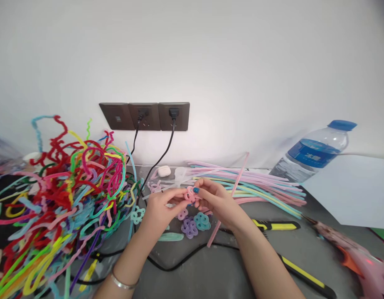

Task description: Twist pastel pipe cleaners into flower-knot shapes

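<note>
My left hand (163, 209) and my right hand (215, 200) meet near the middle of the grey table. Between their fingertips is a pink pipe-cleaner flower (190, 194), pinched from both sides and partly covered by the fingers. Just below the hands lie a purple pipe-cleaner flower (189, 227) and a teal one (202, 221). A mint-green flower (137, 215) rests left of my left wrist. One long pink pipe cleaner (228, 199) slants past my right hand, partly behind it.
A big tangle of coloured pipe cleaners (70, 187) fills the left side. Straight pastel pipe cleaners (267, 187) lie behind. At right are yellow-and-black pliers (279, 225), a pink glue gun (350, 253), a water bottle (316, 147) and white paper (354, 189). A black cable (176, 265) crosses the table.
</note>
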`<state>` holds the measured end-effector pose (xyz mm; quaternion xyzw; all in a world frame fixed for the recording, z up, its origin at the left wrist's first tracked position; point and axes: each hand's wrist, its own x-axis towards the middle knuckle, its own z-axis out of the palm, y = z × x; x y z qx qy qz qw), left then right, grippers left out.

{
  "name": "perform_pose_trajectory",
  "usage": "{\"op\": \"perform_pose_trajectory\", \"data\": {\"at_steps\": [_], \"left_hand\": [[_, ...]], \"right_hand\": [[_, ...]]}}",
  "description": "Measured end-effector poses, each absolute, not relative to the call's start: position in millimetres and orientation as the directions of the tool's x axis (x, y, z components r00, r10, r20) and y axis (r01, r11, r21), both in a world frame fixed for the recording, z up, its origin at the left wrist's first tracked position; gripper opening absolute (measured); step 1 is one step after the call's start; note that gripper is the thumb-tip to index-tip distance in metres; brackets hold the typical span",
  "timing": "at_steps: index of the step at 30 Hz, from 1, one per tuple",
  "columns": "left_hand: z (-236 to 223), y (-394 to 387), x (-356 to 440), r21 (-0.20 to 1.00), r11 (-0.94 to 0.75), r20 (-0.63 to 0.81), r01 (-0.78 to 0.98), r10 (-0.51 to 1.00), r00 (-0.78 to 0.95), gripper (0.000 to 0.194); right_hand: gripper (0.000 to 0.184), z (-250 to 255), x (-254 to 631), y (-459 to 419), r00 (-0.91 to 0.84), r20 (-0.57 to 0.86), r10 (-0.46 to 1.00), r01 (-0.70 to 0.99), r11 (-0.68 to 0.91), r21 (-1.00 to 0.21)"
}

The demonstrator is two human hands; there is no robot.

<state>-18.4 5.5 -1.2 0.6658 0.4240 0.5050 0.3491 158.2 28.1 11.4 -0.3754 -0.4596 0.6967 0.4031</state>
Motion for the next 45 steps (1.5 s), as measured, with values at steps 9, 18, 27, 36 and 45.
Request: {"op": "perform_pose_trajectory", "data": {"at_steps": [9,18,27,36,45], "left_hand": [[-0.9,5.7,-21.3,0.756,-0.583,0.557,0.299,0.812,0.175,0.019],[3.3,3.4,-23.9,0.726,-0.511,0.5,0.46,0.852,0.156,0.014],[3.7,6.7,-29.5,0.802,-0.412,0.374,0.433,0.911,0.172,0.021],[6.8,6.3,-26.2,0.963,-0.188,0.167,0.191,0.978,0.122,0.025],[3.4,9.5,-17.6,0.989,0.1,-0.093,-0.109,0.993,0.072,0.027]], "right_hand": [[0.032,12.5,157.3,26.8,-0.44,-0.199,0.876,-0.162,-0.295,-0.941],[0.038,16.4,154.0,25.0,-0.447,-0.207,0.87,-0.268,-0.351,-0.897],[0.035,13.6,154.6,25.8,-0.454,-0.161,0.876,-0.14,-0.249,-0.959],[0.034,12.5,154.3,25.4,-0.432,-0.132,0.892,-0.154,-0.218,-0.964],[0.03,8.2,152.7,29.0,-0.325,-0.055,0.944,-0.222,-0.133,-0.966]]}}
